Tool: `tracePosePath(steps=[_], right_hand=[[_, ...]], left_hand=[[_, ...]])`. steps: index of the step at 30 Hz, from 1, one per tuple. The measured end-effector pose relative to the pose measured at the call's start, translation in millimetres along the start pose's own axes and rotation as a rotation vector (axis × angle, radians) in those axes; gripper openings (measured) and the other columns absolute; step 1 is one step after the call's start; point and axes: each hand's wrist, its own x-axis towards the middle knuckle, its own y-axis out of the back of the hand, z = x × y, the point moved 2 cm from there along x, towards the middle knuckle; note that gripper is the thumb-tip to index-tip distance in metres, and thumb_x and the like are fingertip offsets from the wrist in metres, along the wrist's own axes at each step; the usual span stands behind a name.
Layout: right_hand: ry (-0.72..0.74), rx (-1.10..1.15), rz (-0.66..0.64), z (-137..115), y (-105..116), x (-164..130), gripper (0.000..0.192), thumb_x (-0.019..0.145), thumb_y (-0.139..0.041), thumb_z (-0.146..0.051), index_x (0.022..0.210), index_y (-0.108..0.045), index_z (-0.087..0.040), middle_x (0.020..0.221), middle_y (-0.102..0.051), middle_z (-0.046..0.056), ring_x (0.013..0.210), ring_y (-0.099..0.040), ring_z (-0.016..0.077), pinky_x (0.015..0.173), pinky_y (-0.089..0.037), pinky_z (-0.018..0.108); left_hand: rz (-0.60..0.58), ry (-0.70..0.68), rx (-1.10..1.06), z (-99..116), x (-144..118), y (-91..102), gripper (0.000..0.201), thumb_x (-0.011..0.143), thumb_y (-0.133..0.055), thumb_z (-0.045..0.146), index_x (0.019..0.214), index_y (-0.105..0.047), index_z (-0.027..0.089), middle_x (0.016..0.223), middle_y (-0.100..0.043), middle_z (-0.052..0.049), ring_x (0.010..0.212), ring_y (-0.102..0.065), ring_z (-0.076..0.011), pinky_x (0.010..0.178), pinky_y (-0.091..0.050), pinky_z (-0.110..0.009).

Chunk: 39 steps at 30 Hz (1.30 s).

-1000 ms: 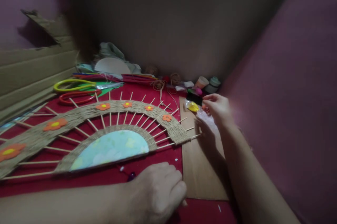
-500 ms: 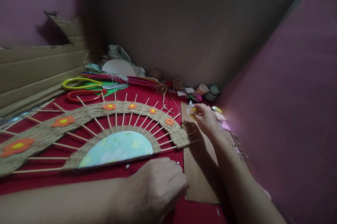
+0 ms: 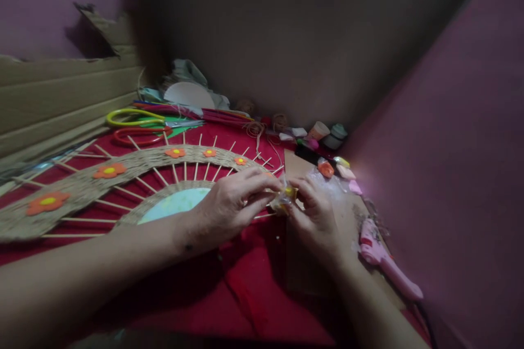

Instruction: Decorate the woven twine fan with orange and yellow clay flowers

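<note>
Our left hand (image 3: 233, 204) has come up; with our right hand (image 3: 315, 215), we pinch the small clear packet (image 3: 284, 197) over the jute fan (image 3: 123, 179).

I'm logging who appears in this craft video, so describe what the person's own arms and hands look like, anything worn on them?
Both forearms are bare up to the picture's edge, with no sleeves in view. The left hand and the right hand wear no gloves, and no rings, watch or bracelets show. A small dark mark sits near the left wrist. The dim light hides finer detail such as the nails.
</note>
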Motion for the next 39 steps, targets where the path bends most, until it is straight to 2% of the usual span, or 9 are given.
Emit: tracePosePath(steps=[5,10,15,20,27,31,35,39], right_hand=[[0.077,0.043,-0.007,-5.1,-7.1,-3.2,0.026,0.082,-0.052,-0.008,0.103,-0.062,-0.02,0.094,-0.058,0.006,0.088,-0.057,0.0166,0.077,-0.047,0.029],[0.024,0.104,-0.036,-4.2,-10.7,-5.4,0.027,0.083,-0.053,-0.01,0.106,-0.062,-0.02,0.094,-0.057,0.005,0.086,-0.057,0.0156,0.074,-0.047,0.028],[-0.019,0.12,-0.007,-7.4,-9.9,-8.3,0.026,0.081,-0.055,-0.009,0.104,-0.063,-0.019,0.091,-0.057,0.004,0.08,-0.056,0.0139,0.069,-0.047,0.026],[-0.044,0.134,-0.038,-5.6,-11.4,-8.3,0.022,0.081,-0.055,-0.012,0.1,-0.063,-0.021,0.092,-0.058,0.004,0.086,-0.058,0.016,0.074,-0.047,0.028],[-0.182,0.326,-0.203,6.2,-20.2,-8.1,0.029,0.083,-0.056,-0.023,0.112,-0.058,-0.018,0.108,-0.065,0.007,0.099,-0.06,0.0189,0.086,-0.047,0.033],[-0.197,0.375,-0.184,7.8,-20.7,-9.8,0.036,0.08,-0.058,-0.023,0.115,-0.056,-0.02,0.112,-0.064,0.007,0.1,-0.06,0.0184,0.086,-0.047,0.033],[-0.246,0.452,-0.198,9.6,-21.4,-11.0,0.044,0.079,-0.057,-0.021,0.123,-0.051,-0.021,0.117,-0.06,0.008,0.098,-0.059,0.0175,0.081,-0.048,0.031],[-0.249,0.477,-0.213,12.4,-22.7,-12.5,0.052,0.079,-0.057,-0.019,0.13,-0.046,-0.02,0.123,-0.056,0.011,0.098,-0.058,0.0179,0.077,-0.049,0.031]], left_hand=[[-0.019,0.035,0.062,-6.1,-2.6,-4.0,0.018,0.091,-0.048,0.017,0.101,-0.062,0.016,0.093,-0.063,-0.005,0.084,-0.058,-0.0123,0.078,-0.046,-0.025],[-0.035,-0.05,0.232,-11.7,-5.8,-5.2,0.019,0.092,-0.048,0.023,0.105,-0.059,0.017,0.094,-0.065,-0.005,0.078,-0.059,-0.0134,0.071,-0.046,-0.025],[-0.089,-0.151,0.404,-11.2,-6.9,-6.5,0.019,0.093,-0.043,0.022,0.08,-0.054,0.015,0.068,-0.056,0.0,0.056,-0.05,-0.0112,0.053,-0.037,-0.023],[-0.12,-0.202,0.319,-11.9,-6.4,-5.6,0.016,0.091,-0.047,0.021,0.075,-0.048,0.016,0.067,-0.05,0.002,0.056,-0.045,-0.0092,0.053,-0.036,-0.02],[-0.099,-0.176,0.244,-10.2,-8.0,-4.6,0.01,0.09,-0.049,0.019,0.082,-0.052,0.014,0.072,-0.052,0.0,0.061,-0.047,-0.0094,0.056,-0.037,-0.018],[-0.135,-0.146,0.204,-12.1,-8.9,-5.3,0.004,0.087,-0.053,0.016,0.085,-0.055,0.012,0.078,-0.055,-0.002,0.068,-0.05,-0.0104,0.062,-0.04,-0.019],[-0.171,-0.13,0.185,-14.5,-9.4,-6.2,0.009,0.089,-0.05,0.017,0.084,-0.056,0.012,0.084,-0.056,-0.005,0.072,-0.051,-0.0117,0.065,-0.041,-0.02],[-0.16,-0.075,0.147,-16.0,-9.0,-8.4,0.011,0.088,-0.049,0.015,0.081,-0.057,0.012,0.081,-0.056,-0.004,0.072,-0.052,-0.0116,0.064,-0.041,-0.02]])
